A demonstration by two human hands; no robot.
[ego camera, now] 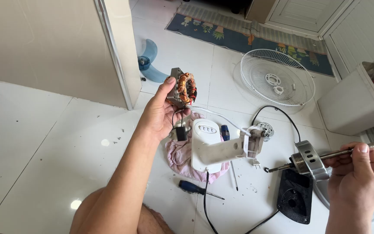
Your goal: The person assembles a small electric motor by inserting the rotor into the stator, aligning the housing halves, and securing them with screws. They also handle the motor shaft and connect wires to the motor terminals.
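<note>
Left hand [161,115] is up at centre frame, fingers clamped round a fan motor stator [182,89], its copper windings facing out and thin wires trailing down to a small black capacitor [181,133] that dangles just below the palm. Over at the right edge, the right hand [360,175] grips a rotor shaft [325,158], a long steel rod that runs through a silver motor end cap [306,160], threaded tip pointing toward mid-frame. So both halves of the motor are apart and in the air, one in each hand; by my reading this is the stage where the motor is split and the parts are being looked over or lined up.

Between the hands, on the white tiled floor [44,143], lies the white fan neck housing [213,145] on a pink cloth [176,156], with a black power cord [282,115] looping round. A blue-handled screwdriver [193,187] sits lower centre, a black motor cover [295,195] lower right. Further out, the white wire fan guard [278,78] lies upper right and a blue fan blade [150,63] is upper left, beside a cabinet [57,47].

Any joining of stator and shaft would call for the bore squared to the rod and the dangling wires kept out of the way.
</note>
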